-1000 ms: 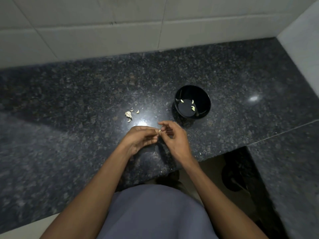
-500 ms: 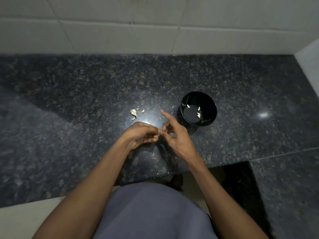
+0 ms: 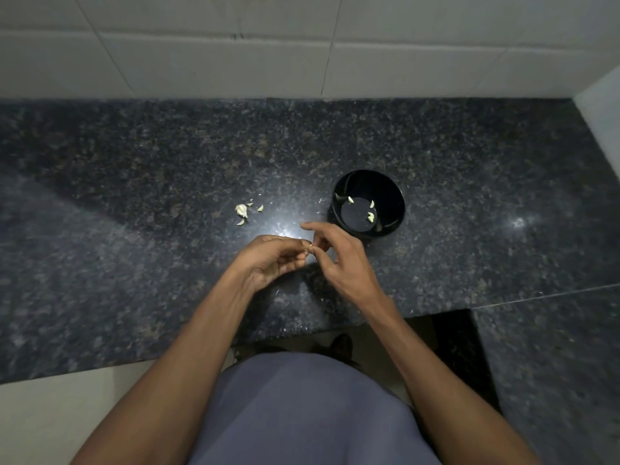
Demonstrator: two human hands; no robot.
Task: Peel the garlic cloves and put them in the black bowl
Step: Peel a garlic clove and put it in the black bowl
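Your left hand [image 3: 273, 258] and right hand [image 3: 339, 256] meet over the dark granite counter [image 3: 134, 182], fingertips touching at centre. Between them sits a small pale garlic clove [image 3: 311, 246] — you're pinching it from both sides. L hand: fingers curled in, thumb and forefinger closed on the clove. R hand: thumb and middle fingers nip the clove's other end, forefinger stuck out straight toward the far-left, not on anything. Clove mostly hidden by fingertips; can't tell how much skin is on it.

Black bowl [image 3: 368, 204] stands upright on the counter, just beyond and to the right of your R hand, near but not touching it. Inside: approx. three pale peeled cloves [image 3: 370, 216] on the bowl floor, apart from each other.

Left of the bowl, well apart from it — a small cluster of garlic pieces [image 3: 242, 211] w/ a few skin bits beside them, on the counter beyond your L hand. White tiled wall [image 3: 302, 45] runs along the back edge.
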